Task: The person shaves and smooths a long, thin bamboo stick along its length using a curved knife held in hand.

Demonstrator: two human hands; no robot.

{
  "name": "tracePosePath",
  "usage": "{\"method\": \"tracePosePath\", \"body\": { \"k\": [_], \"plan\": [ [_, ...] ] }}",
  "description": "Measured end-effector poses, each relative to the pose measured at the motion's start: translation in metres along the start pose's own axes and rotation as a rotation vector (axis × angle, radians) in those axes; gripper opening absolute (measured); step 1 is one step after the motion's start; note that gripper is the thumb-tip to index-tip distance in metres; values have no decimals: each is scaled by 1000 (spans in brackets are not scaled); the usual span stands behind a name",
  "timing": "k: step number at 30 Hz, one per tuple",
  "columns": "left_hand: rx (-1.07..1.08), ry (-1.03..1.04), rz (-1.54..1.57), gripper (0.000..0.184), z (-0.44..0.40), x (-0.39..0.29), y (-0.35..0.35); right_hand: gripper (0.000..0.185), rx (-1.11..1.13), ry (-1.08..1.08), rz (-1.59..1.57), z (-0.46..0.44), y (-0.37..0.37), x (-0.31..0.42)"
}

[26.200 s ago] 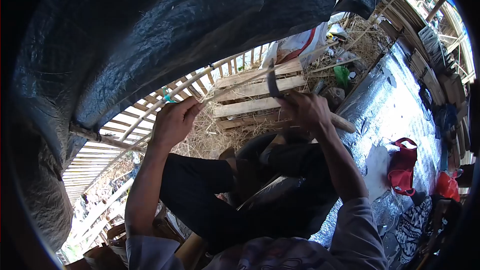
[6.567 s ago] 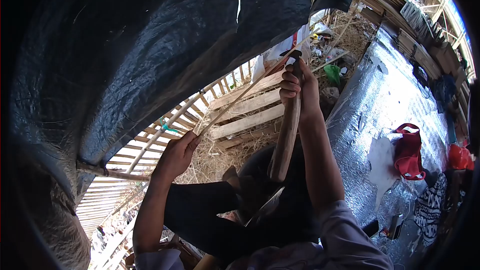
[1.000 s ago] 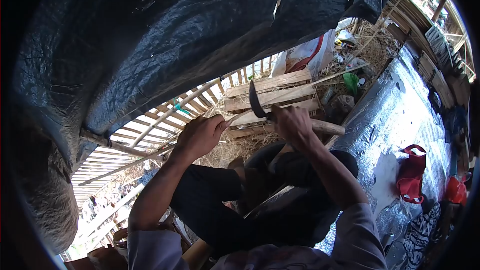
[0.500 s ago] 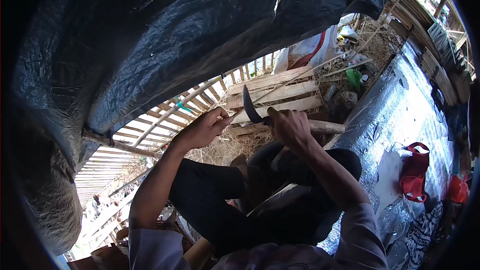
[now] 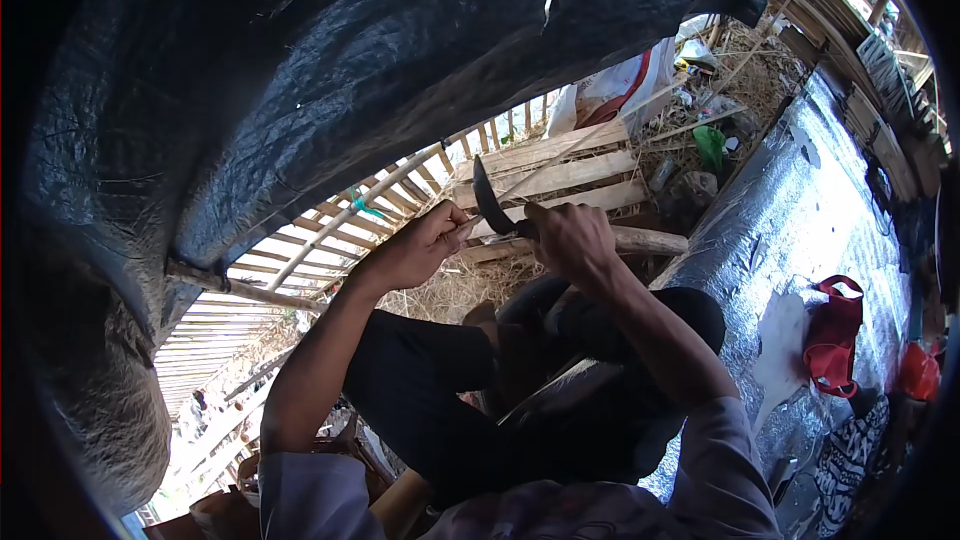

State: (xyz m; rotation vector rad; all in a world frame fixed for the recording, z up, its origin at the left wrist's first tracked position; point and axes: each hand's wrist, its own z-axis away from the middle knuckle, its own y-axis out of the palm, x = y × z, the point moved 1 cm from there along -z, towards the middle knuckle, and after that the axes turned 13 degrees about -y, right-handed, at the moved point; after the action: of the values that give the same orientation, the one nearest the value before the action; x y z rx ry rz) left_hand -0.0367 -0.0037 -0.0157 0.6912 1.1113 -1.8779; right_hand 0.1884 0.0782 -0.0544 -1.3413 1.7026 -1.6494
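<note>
My right hand is wrapped round the handle of a curved, dark-bladed knife, its tip pointing up and away from me. To its left, my left hand is closed in a pinch on the end of a thin pale strip, which seems to run behind the blade toward the upper right. Blade and left fingertips are close together; whether the edge touches the strip I cannot tell. Both hands are above my bent legs in dark trousers.
Wooden slats and a thick pole lie beyond my hands. A bamboo slat fence runs along the left under a dark tarp. At right are a silvery sheet, a red bag and litter on straw.
Both hands have risen slightly, and the knife has shifted a little up and to the left. Each hand keeps its hold.
</note>
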Motion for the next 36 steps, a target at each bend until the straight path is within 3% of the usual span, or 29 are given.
{"method": "tracePosePath", "body": {
  "k": [4, 6, 13, 15, 18, 22, 36],
  "plan": [
    [12, 7, -76, 22, 2, 0, -3, 14, -27, 59, -10, 9, -12, -19],
    [1, -14, -124, 23, 2, -6, -4, 23, 16, 125, -56, 10, -5, -23],
    [-44, 5, -132, 28, -1, -17, -2, 14, -51, 90, -57, 4, -7, -13],
    [-109, -179, -227, 30, 5, -25, -4, 19, -44, 99, -37, 7, -5, -17],
    [-123, -205, -229, 31, 0, -14, -5, 17, -39, 99, -18, 11, 4, -22],
    [-159, 25, -243, 28, -4, 1, -2, 15, -17, 66, -19, 11, 11, -19],
    [-112, -48, -188, 22, -5, -15, 1, 11, -60, 49, -15, 5, 6, -19]
  ]
}}
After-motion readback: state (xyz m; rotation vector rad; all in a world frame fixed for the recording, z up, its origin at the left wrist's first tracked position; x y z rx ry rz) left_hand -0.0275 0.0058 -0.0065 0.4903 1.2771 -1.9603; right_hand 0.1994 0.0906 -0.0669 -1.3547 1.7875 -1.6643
